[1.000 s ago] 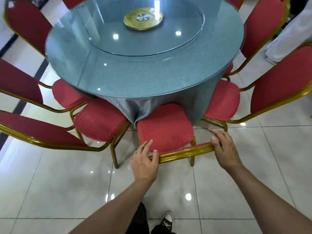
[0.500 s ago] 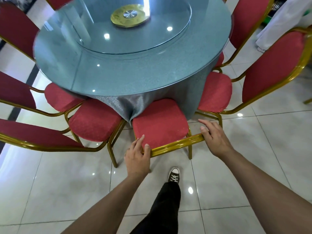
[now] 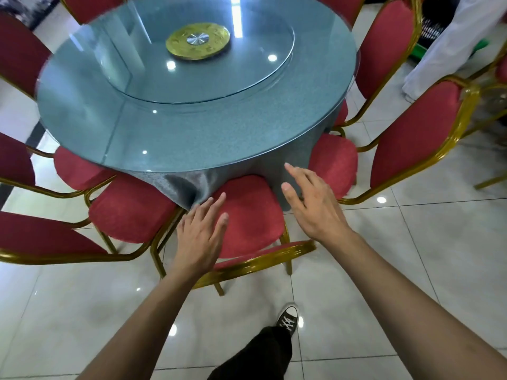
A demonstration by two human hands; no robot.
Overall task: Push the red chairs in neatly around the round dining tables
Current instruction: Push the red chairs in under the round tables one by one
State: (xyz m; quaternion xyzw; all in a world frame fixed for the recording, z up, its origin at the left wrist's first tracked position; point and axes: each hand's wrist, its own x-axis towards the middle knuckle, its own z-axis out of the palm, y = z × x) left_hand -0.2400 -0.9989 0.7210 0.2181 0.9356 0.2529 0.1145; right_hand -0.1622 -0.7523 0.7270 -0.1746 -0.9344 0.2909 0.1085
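- Lifting off the gilt backrest rail gripped a second ago, left hand (image 3: 199,237) and right hand (image 3: 311,205) hover spread, holding nothing.
- Below them, chair (image 3: 247,215): red textured cushion tucked under round glass-topped table (image 3: 192,138).

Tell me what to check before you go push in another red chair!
1. Hands let go: left hand and right hand are open, above the near chair, gripping nothing. Ok.
2. Near chair tucked: its seat front sits under the table edge, against the tablecloth. Ok.
3. Chair straight: its gold backrest bar looks slightly slanted. Cannot tell.
4. Next chair: the right chair has its seat near the cloth. Cannot tell if it needs pushing.
5. Foot clear: the shoe is on the floor behind the chair's legs. Ok.
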